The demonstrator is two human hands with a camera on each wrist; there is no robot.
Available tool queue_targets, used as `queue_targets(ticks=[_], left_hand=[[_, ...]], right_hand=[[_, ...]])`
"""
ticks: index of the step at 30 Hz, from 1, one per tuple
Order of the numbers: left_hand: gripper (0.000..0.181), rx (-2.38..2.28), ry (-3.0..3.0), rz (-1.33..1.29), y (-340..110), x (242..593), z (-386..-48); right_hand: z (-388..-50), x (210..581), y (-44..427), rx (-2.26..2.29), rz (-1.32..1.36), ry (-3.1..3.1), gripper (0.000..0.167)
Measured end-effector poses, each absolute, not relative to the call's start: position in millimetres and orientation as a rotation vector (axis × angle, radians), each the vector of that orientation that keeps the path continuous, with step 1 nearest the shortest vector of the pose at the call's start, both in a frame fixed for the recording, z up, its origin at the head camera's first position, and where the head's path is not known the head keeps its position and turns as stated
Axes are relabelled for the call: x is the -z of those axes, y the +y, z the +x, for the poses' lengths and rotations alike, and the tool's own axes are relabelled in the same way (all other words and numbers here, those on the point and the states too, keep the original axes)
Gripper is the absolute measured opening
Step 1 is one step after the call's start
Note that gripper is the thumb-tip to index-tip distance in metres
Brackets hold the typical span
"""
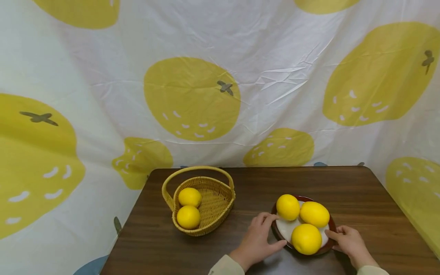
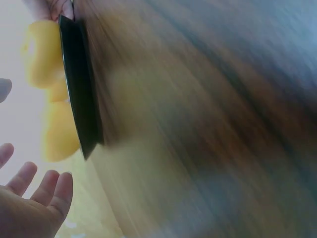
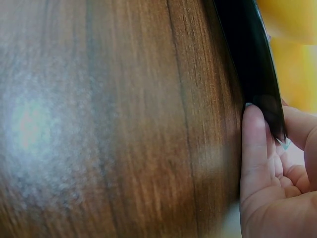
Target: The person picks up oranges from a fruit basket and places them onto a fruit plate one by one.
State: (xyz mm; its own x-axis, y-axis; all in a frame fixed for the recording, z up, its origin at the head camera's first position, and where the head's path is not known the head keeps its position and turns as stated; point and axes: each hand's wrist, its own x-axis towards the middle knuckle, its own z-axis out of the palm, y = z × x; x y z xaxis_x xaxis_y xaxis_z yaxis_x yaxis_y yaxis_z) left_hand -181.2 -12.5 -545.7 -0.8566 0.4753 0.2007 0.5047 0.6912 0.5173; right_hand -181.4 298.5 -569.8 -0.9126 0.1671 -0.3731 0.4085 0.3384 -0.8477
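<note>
A round dark-rimmed plate [image 1: 330, 225] with a pale middle carries three yellow lemons, one at the back left [image 1: 288, 207], one at the right [image 1: 314, 214] and one in front [image 1: 306, 239]. My right hand [image 1: 351, 244] pinches the plate's right rim, thumb on top and fingers beneath, as the right wrist view also shows. At the left side of the plate is my left hand [image 1: 258, 238], its thumb and fingers spread. In the left wrist view those fingers [image 2: 44, 188] stand apart from the plate [image 2: 81, 89].
To the left stands a wicker basket [image 1: 214, 204] with an arched handle, two lemons [image 1: 189, 208] in its left part. Both rest on a dark wooden table [image 1: 154, 252]. Behind it hangs a white cloth [image 1: 268, 38] with a lemon print.
</note>
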Motion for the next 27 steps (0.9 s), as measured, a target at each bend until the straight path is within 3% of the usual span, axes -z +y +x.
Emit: queue_targets(ticks=[11,18,27], left_hand=[[0.061,0.826,-2.837,-0.764,-33,542,-183],[0.060,0.820,-2.827,-0.749,-41,539,-186],[0.058,0.803,-2.833,-0.738,-56,538,-188]], right_hand=[[-182,571,300,1.589,0.501,2.374,0.058],[-181,571,303,1.580,0.506,2.401,0.048],[-183,571,299,1.588,0.495,2.392,0.051]])
